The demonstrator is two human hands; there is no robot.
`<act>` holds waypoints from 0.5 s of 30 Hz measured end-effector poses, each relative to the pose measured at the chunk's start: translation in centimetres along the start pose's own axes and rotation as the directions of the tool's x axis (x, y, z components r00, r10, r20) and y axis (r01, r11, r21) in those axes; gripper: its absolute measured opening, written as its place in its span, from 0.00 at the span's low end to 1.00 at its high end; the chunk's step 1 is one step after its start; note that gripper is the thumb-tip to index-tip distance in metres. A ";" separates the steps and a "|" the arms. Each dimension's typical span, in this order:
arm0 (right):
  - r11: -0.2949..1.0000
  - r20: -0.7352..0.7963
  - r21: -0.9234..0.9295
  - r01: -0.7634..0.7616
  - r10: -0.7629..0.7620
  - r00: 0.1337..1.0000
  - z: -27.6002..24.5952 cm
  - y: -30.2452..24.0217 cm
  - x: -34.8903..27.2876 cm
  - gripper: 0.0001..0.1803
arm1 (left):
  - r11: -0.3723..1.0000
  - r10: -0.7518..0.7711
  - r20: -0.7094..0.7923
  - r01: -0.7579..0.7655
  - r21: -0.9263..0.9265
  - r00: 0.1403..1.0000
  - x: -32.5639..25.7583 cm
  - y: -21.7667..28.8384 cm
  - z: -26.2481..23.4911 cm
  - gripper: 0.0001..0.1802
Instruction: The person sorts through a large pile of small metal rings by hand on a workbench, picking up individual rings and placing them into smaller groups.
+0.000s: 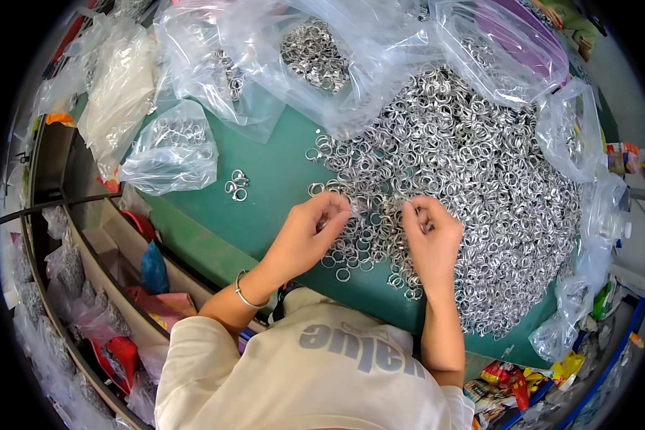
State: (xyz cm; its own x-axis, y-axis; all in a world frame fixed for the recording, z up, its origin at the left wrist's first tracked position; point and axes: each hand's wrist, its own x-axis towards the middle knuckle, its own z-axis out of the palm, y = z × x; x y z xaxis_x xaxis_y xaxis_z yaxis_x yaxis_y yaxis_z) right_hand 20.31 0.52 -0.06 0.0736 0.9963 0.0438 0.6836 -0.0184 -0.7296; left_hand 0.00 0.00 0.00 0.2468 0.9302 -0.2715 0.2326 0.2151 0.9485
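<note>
Bright, fairly even light covers the table point(265, 168), with faint shadows. The rings point(494, 201) sparkle with tiny highlights; the far bags point(387, 43) carry whitish glare. The left shelf point(115, 244) is dimmer. Fine detail blurs together, straight edges bow, and the corners go black.

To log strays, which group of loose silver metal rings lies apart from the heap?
The small loose cluster left of the left hand: green tabletop separates it from the heap.

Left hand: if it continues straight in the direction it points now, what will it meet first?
Probably the loose silver rings just beyond the fingertips of the left hand; from above, its height over them is unclear.
</note>
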 end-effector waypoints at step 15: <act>0.913 0.233 0.389 -0.125 0.033 0.972 0.7 -2.0 -2.6 0.03 | 0.971 -0.006 0.152 0.042 -0.235 0.988 -0.7 -0.5 2.0 0.08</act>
State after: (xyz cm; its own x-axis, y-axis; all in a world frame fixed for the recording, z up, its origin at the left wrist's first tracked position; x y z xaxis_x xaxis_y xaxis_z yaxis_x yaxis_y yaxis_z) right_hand 18.26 -1.96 0.79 -0.0748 0.9872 -0.1408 0.3328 -0.1084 -0.9367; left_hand 1.61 -1.33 -0.60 0.3857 0.8728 -0.2991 0.0157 0.3180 0.9480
